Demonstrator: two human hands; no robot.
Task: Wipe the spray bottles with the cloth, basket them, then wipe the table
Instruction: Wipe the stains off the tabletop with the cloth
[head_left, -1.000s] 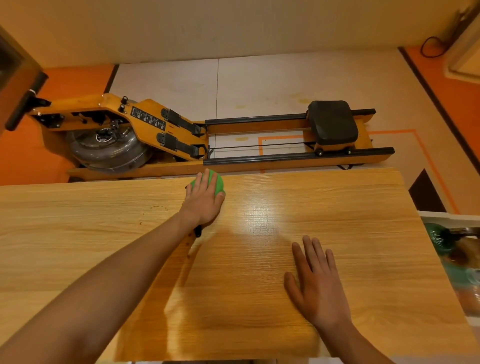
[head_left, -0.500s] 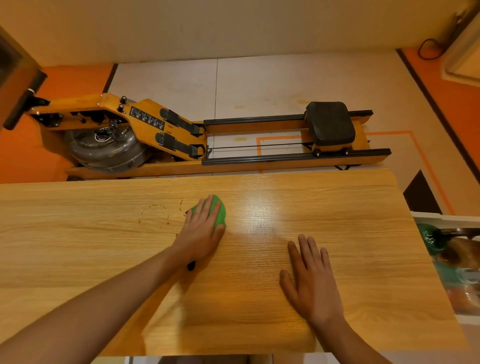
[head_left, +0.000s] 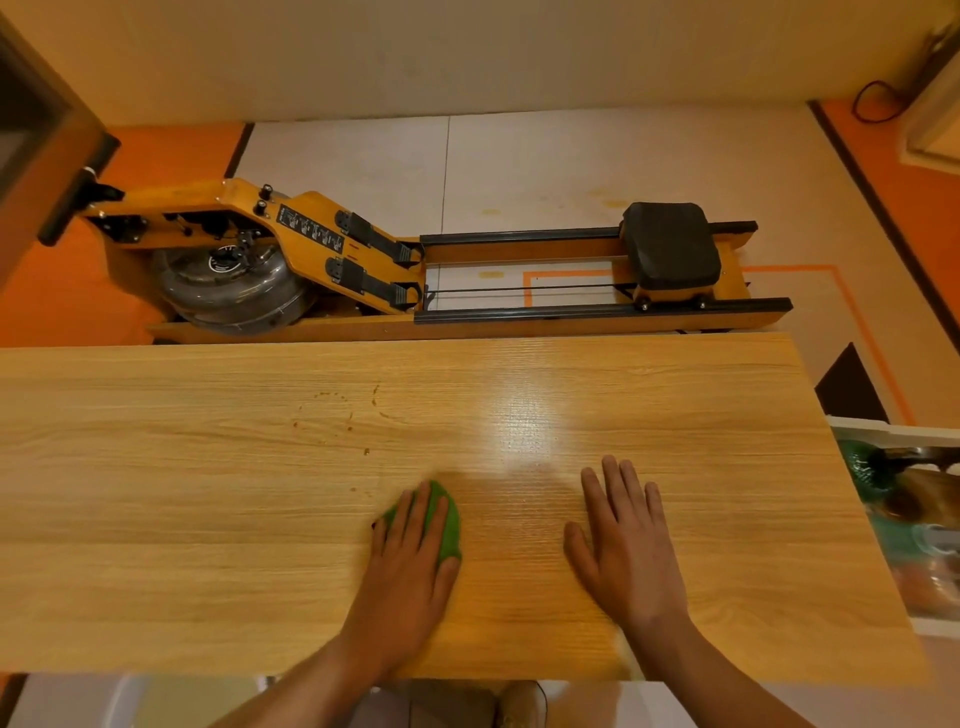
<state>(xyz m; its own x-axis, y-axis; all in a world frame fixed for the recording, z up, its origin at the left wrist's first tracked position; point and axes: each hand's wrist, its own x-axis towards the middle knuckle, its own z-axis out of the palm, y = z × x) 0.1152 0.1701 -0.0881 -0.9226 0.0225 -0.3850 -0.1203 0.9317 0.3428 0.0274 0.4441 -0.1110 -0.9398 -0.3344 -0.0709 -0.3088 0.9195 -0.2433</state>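
The left hand (head_left: 408, 566) is pressing the green cloth (head_left: 445, 525) under flat fingers (head_left: 410, 519) on the table (head_left: 208, 519); the right hand (head_left: 628, 545) is lying flat, holding nothing.

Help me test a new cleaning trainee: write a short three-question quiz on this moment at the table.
1. True or false: the right hand holds the green cloth.
2. Where do the brown marks lie, seen from the cloth? A: nearer the person. B: farther away and to the left. C: under the right hand.
3. Fill in: the left hand presses the cloth flat, fingers straight, onto the ____.

Key: 1 false, it lies flat on the wood, apart from the cloth; 2 B; 3 table.
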